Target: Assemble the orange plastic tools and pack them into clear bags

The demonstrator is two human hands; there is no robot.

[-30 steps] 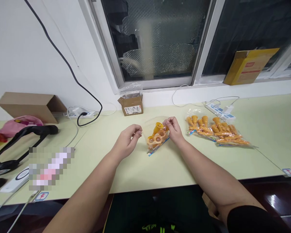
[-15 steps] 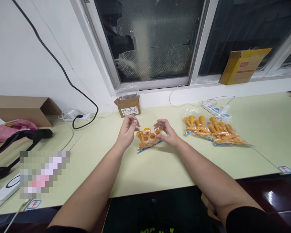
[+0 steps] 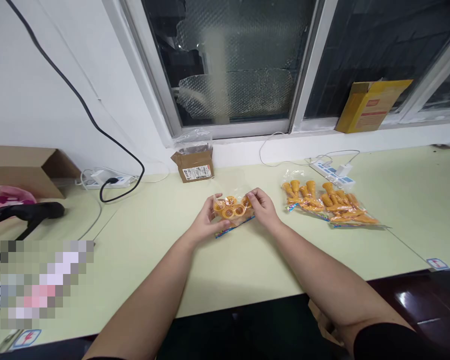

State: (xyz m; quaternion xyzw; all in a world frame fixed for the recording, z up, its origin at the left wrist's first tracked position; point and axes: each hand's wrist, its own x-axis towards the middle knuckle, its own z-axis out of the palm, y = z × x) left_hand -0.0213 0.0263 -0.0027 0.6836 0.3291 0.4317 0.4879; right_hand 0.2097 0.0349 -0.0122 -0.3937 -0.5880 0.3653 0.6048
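Observation:
A clear plastic bag (image 3: 234,220) holds several orange pieces with round, hollow, flared ends facing up, and a blue printed strip runs along its near edge. My left hand (image 3: 207,220) is closed around the bag's left side, thumb along the near side and fingers behind. At the bag's upper right corner, my right hand (image 3: 262,206) pinches the film between thumb and fingers. To the right on the table lie two more bags of orange cone-like pieces, a left bag (image 3: 303,192) and a right bag (image 3: 347,207), partly overlapping.
Behind my hands stands a small open cardboard box (image 3: 195,167) with plastic film in it. A power strip (image 3: 333,172) lies behind the bags, another power strip (image 3: 110,181) at left. Farther left are a large cardboard box (image 3: 18,167) and a black strap-like object (image 3: 33,212).
My left hand has moved from the bag's open top down around its left side. My right hand has shifted from beside the bag to pinching its upper right corner.

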